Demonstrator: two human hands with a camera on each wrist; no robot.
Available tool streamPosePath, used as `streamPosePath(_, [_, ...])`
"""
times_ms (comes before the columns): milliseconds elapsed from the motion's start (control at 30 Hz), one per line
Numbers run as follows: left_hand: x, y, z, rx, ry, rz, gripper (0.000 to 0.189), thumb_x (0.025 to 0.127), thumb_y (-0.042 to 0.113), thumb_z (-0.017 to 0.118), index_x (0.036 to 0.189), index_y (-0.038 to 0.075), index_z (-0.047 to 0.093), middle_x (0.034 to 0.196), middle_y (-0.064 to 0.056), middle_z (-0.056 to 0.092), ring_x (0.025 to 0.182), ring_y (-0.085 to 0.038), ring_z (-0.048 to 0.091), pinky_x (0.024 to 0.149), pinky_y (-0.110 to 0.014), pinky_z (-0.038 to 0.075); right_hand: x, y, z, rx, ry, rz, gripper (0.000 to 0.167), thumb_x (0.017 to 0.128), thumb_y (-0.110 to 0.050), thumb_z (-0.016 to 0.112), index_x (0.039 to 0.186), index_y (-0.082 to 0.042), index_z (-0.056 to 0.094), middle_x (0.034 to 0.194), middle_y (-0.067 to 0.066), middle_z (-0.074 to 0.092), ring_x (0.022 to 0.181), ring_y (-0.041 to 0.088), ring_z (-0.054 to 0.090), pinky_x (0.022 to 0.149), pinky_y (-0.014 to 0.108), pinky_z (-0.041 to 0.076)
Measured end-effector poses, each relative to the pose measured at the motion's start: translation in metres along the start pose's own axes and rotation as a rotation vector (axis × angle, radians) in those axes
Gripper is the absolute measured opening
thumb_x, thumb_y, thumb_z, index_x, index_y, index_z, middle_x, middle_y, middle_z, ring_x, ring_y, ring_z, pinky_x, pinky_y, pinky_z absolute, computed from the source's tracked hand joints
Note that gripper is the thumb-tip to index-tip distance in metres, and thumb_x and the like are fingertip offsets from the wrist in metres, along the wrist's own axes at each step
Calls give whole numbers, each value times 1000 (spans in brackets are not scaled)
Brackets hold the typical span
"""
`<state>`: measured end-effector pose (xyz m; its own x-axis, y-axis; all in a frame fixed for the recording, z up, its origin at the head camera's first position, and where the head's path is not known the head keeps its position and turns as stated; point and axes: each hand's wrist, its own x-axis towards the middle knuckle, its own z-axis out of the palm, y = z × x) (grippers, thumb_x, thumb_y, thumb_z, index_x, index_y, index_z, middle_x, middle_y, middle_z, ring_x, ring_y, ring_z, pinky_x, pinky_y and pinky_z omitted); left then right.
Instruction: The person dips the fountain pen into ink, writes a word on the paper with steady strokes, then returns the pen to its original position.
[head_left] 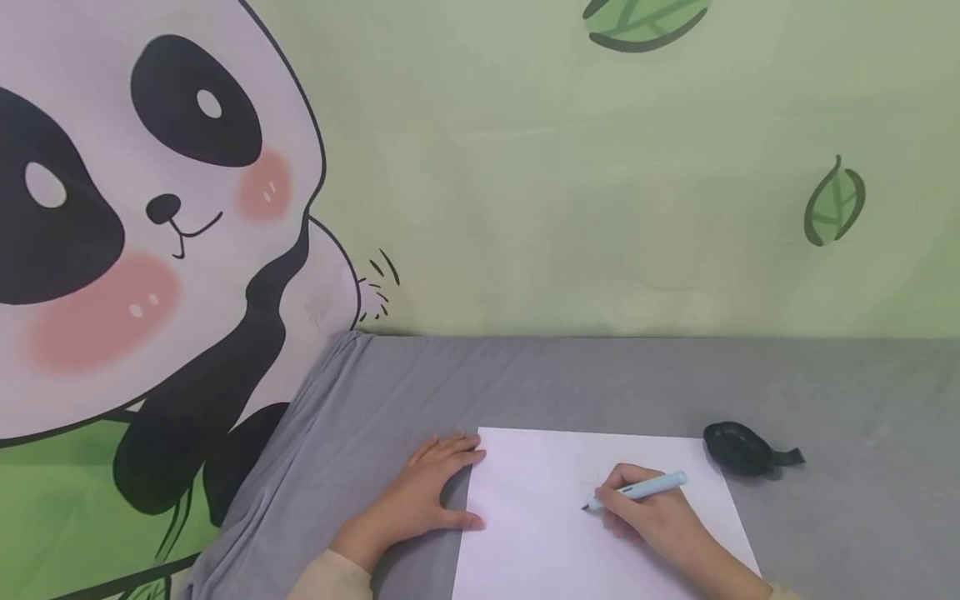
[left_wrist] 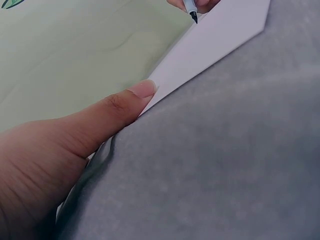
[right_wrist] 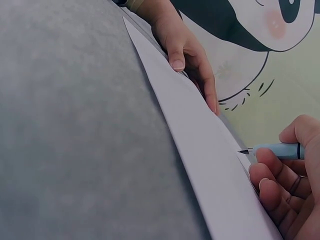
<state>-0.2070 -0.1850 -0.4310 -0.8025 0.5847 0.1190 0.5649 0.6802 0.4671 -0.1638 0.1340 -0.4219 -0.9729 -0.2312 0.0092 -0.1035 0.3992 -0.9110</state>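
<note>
A pale green wall backdrop with a large printed panda (head_left: 510, 183) stood behind the work surface. A smooth grey cloth (head_left: 600, 383) covered that surface. A rectangular white paper sheet (head_left: 532, 517) lay flat on the cloth, between and beneath the two hands. The left hand (head_left: 420, 492) was spread, gripping nothing; its thumb and fingertips rested along the sheet's left edge, near the upper left corner. The right hand (head_left: 651, 510) was positioned over the sheet and pinched the pen. A rounded black object with a narrow tail (head_left: 738, 448) lay at the upper right corner. The slim pale blue pen with a dark pointed tip (head_left: 652, 485) was inclined, tip down; tip contact could not be confirmed.
</note>
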Motion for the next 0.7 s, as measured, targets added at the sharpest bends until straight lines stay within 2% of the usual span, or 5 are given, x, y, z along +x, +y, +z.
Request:
streamPosePath(367, [0, 0, 0, -6, 2, -6, 83, 72, 48, 79, 139, 10, 50, 150, -8, 44, 144, -32, 32, 118, -57, 17, 1, 1, -1, 24, 10, 24, 24, 91, -22, 63, 83, 0, 60, 65, 7, 64, 52, 8, 57, 43, 22, 48])
streamPosePath(700, [0, -2, 2, 7, 9, -5, 83, 72, 51, 78, 139, 11, 50, 150, -7, 44, 144, -31, 32, 118, -57, 18, 2, 0, -4, 56, 58, 36, 23, 92, -20, 63, 84, 2, 60, 66, 6, 63, 51, 8, 56, 44, 24, 50])
